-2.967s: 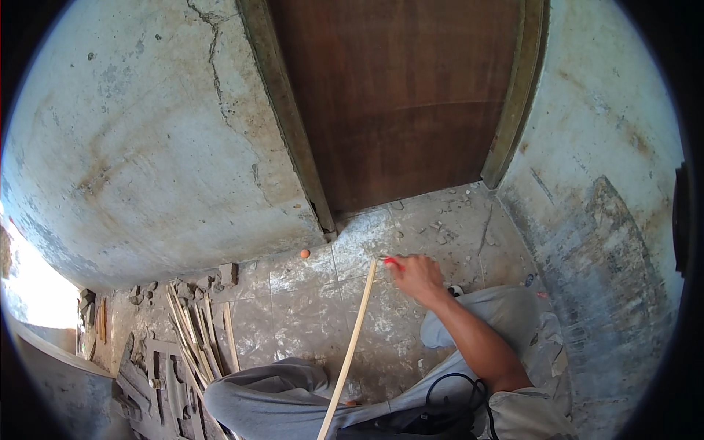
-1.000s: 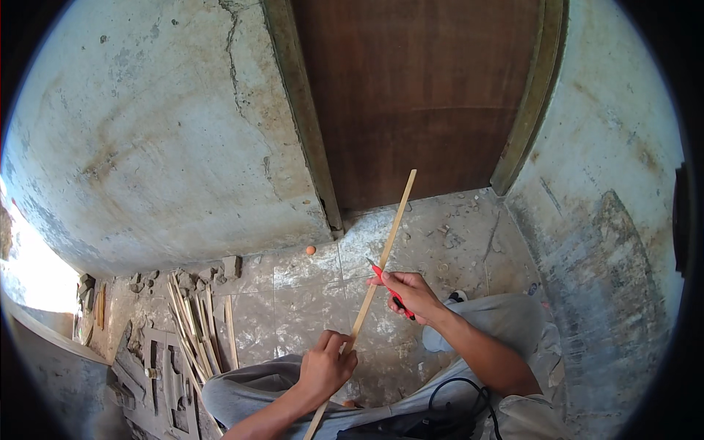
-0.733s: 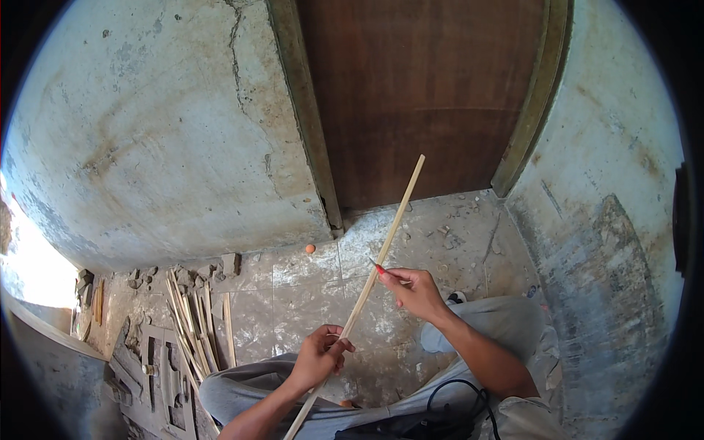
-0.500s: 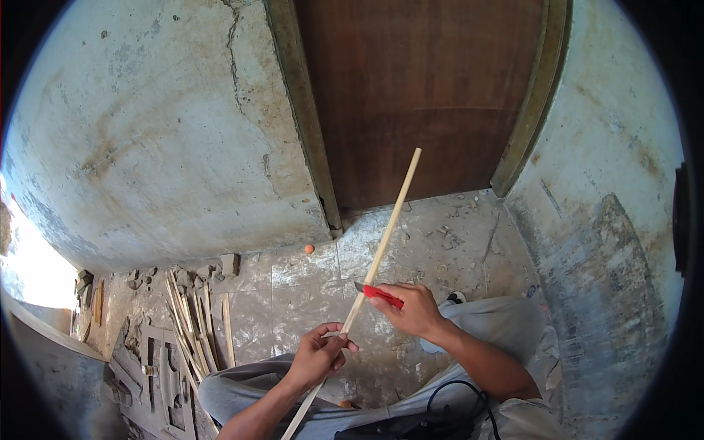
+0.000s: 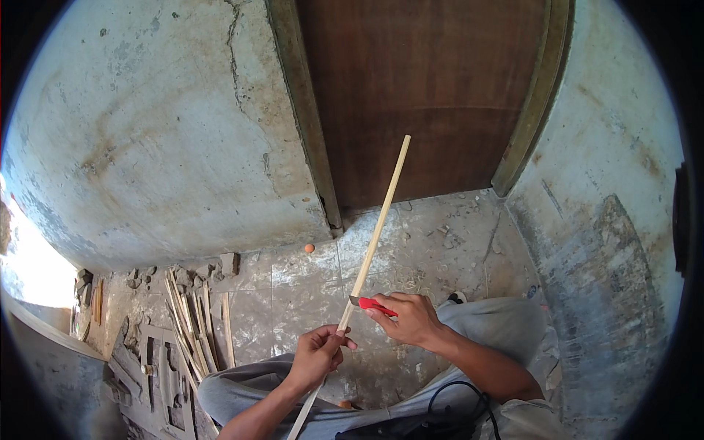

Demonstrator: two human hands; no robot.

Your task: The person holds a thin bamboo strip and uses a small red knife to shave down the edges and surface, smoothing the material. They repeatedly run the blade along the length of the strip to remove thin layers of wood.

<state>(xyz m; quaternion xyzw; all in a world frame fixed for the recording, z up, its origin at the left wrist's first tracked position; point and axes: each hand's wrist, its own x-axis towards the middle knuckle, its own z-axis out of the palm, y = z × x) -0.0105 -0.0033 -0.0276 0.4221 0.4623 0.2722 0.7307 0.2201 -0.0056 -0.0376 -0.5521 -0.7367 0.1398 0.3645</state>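
A long, thin pale wooden strip (image 5: 378, 227) slants up from my lap toward the brown door. My left hand (image 5: 317, 356) is closed round its lower part, and the strip's tail runs on below the hand between my legs. In my right hand (image 5: 407, 319) is a red utility knife (image 5: 376, 305), gripped with the fingers wrapped over its handle. Its dark blade lies against the strip a little above my left hand. Part of the knife's handle is hidden by my fingers.
A bundle of similar wooden strips (image 5: 194, 326) leans at the left beside a cut-out panel (image 5: 165, 374). Broken rubble (image 5: 230, 264) lies along the wall foot, with a small orange ball (image 5: 309, 248) near it. Shavings and debris litter the tiles before the brown door (image 5: 425, 103).
My right hand and the knife have slid down the strip, closer to my left hand. The strip's top end has shifted slightly left and up.
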